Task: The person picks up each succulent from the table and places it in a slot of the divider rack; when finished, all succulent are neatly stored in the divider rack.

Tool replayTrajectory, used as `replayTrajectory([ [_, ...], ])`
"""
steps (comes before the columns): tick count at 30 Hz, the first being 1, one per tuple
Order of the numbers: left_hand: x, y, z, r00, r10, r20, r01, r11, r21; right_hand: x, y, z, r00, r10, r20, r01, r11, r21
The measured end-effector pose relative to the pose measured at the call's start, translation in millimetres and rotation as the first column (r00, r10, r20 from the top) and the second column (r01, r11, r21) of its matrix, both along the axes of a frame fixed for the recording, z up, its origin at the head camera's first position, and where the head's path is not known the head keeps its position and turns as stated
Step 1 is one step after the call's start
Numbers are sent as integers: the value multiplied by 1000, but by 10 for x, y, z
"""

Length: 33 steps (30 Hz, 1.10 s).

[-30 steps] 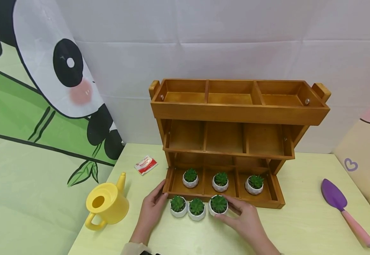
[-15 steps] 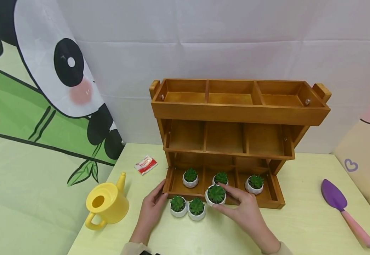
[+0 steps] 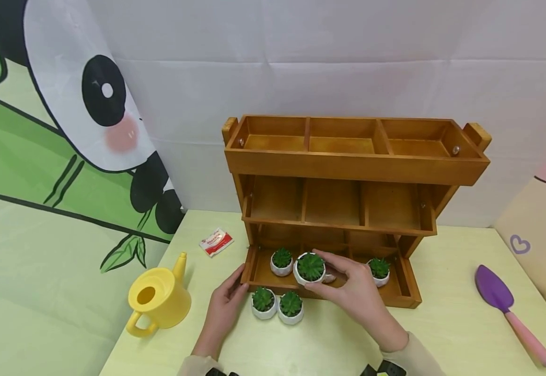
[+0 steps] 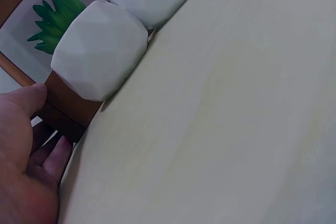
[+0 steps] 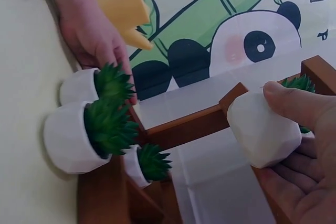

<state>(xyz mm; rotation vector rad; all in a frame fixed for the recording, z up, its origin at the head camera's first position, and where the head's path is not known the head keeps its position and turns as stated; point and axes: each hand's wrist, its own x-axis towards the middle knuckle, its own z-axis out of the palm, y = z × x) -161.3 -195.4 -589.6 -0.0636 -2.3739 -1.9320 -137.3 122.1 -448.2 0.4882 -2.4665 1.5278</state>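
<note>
My right hand (image 3: 359, 295) pinches a small white pot with a green succulent (image 3: 310, 267) between thumb and fingers. This potted succulent is held up over the front of the bottom tier of a brown wooden plant shelf (image 3: 357, 165). The right wrist view shows the faceted white pot (image 5: 262, 129) in the grip. My left hand (image 3: 225, 308) grips the front left corner of the bottom tier, its thumb (image 4: 31, 98) on the edge. Two potted succulents (image 3: 264, 303) (image 3: 291, 307) stand on the table before it. Others sit in the left (image 3: 281, 262) and right (image 3: 380, 271) compartments; the middle one is mostly hidden.
A yellow watering can (image 3: 160, 297) stands on the table at the left. Behind it lies a red and white packet (image 3: 216, 242). A trowel with a purple blade (image 3: 494, 288) and pink handle lies at the right. A cloth backdrop (image 3: 338, 62) hangs behind the shelf.
My right hand has lifted the potted succulent off the table and carried it forward and slightly left, over the bottom tier. My left hand stays at the shelf's corner.
</note>
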Motion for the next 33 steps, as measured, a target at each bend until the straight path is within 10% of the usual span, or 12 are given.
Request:
replayTrajectory([
  [33, -19, -17, -13, 1000, 8, -20, -8, 1000, -8, -610, -198, 785, 992, 102, -76, -106, 993, -46],
])
